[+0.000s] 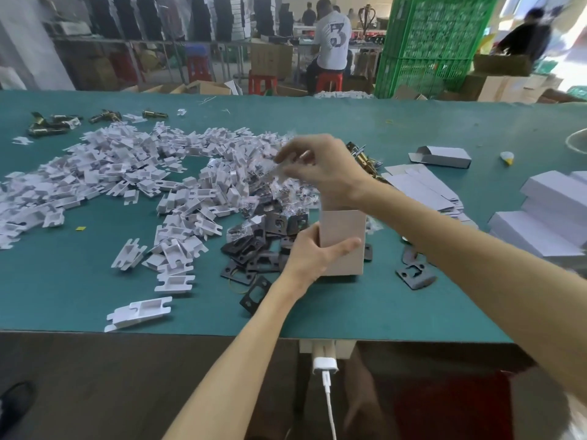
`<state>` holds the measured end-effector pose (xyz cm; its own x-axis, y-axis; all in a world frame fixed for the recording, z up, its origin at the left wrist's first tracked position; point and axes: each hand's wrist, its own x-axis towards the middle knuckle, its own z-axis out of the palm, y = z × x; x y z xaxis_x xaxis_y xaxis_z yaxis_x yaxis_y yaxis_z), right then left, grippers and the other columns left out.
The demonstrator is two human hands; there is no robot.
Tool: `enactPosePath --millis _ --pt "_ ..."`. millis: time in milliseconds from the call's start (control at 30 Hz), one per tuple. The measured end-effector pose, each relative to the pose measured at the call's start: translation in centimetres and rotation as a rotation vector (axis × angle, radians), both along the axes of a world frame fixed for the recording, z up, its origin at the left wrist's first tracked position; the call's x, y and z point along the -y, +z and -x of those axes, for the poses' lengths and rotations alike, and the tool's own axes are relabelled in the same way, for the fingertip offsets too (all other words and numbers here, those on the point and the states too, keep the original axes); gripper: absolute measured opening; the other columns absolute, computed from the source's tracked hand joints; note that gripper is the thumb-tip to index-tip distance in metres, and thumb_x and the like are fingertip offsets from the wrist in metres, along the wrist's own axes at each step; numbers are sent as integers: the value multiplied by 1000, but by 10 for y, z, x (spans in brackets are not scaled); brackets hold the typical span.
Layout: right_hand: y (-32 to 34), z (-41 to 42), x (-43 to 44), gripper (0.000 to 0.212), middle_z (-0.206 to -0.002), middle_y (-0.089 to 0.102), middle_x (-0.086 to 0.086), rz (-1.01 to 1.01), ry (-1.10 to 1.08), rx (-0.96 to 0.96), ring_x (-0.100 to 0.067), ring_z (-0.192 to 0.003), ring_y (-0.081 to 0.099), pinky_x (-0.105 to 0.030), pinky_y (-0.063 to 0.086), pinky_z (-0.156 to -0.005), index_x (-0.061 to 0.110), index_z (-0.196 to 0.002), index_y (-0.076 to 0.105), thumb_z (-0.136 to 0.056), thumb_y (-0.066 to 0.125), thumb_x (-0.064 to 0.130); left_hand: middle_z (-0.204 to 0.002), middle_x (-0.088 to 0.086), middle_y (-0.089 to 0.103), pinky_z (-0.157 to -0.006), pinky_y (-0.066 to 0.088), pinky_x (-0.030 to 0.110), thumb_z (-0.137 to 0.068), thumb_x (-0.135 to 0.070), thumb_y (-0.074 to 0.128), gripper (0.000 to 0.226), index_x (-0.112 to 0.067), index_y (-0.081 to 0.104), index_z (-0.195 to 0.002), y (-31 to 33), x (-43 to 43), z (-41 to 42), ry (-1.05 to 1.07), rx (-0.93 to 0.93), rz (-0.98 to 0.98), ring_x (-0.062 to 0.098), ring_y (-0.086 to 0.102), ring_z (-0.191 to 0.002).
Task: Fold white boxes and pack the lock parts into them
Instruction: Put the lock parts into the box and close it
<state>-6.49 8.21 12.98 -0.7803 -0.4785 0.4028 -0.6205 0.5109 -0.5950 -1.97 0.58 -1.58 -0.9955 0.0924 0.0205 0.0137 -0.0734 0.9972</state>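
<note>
My left hand (313, 252) grips the one white box (344, 230), which stands upright near the tabletop's (95, 296) near edge with its open end up. My right hand (324, 168) pinches one clear bag (286, 168) of small parts, blurred, above the opening and a little to its left. The black plates (254, 249) heaped beside the box are too many to count.

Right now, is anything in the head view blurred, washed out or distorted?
Head view: the right hand and the small clear plastic bag it pinches are motion-smeared; the left hand and the upright white cardboard box it holds look sharp; the green table bows along its far edge from the wide lens; daylight at top right is washed out.
</note>
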Motion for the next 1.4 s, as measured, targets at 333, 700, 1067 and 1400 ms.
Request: enactPosePath --millis 333,700,1067,1400 --pt "9 -9 -91 29 -93 75 -8 -192 -234 1 -19 -83 69 -31 57 -82 4 -102 75 -78 87 14 -108 0 80 -75 61 28 -76 -29 91 50 -17 70 -120 -5 -1 2 7 -21 -16 17 76 -98" --pt "-9 -10 -85 8 -93 54 -1 -447 -185 -117 -12 -85 47 -29 45 -84 14 -92 82 -86 78 13 -104 -1 80 -73 60 27 -70 -34 91 53 -18 71 -116 -4 0 2 7 -17 -23 15 76 -94" --pt "-13 -16 -73 18 -104 60 -7 -381 -219 -174 -23 -102 54 -25 39 -86 10 -105 77 -98 61 14 -105 -2 80 -73 59 24 -77 -29 90 46 -17 70 -117 -2 0 1 12 -15 -36 13 76 -94" --pt "-34 -27 36 15 -94 57 -6 -632 -127 -241 -25 -84 58 -35 50 -70 6 -83 58 -95 60 -2 -89 -32 70 -73 48 6 -91 1 72 29 -24 64 -104 -8 2 2 21 -105 100 -15 61 -86"
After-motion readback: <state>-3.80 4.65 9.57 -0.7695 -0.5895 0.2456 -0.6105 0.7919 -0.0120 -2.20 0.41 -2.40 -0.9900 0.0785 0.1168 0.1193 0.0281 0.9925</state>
